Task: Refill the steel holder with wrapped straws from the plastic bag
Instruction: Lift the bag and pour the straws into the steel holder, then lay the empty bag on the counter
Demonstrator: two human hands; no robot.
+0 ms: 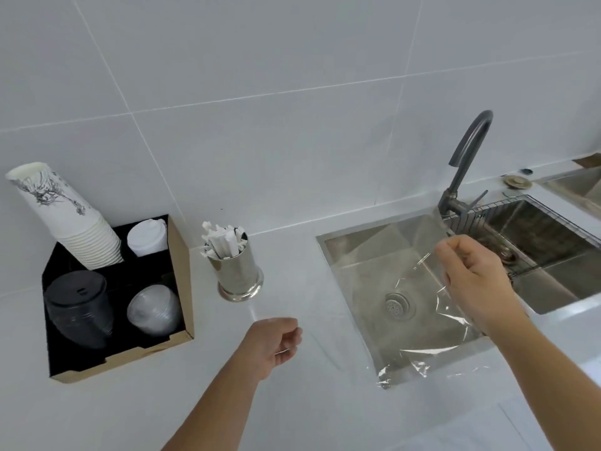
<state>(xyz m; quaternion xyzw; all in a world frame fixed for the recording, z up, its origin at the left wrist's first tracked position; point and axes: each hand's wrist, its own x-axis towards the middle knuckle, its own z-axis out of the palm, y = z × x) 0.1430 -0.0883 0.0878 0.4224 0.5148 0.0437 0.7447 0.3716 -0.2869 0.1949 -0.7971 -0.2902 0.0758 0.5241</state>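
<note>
Both hands hold a clear plastic bag [419,320] stretched between them above the white counter [292,402]. Head view: the left hand [273,345] is curled into a loose fist, pinching one edge of the bag just in front of the steel holder [239,275]; the right hand [471,278], raised over the sink [374,265], pinches the opposite edge between thumb and fingers. The film hangs slack below the right hand, its crumpled lower end lying at the sink's front rim. Whether any straws are inside the bag cannot be told.

The steel holder stands upright on the counter between a cardboard tray [182,288] and the sink, packed with white wrapped straws [222,240] that project above its rim.

The tray, black inside, has four compartments: a tilted stack of white paper cups [71,219] at back left, white lids [146,237] at back right, black lids [78,307] at front left, and clear domed lids [153,307] at front right.

A dark gooseneck tap [465,164] rises behind the sink. A wire rack [527,222] sits in the basin to the right, with a round drain [398,304] in the left basin's floor. Grey-white tiles [260,76] cover the wall.
</note>
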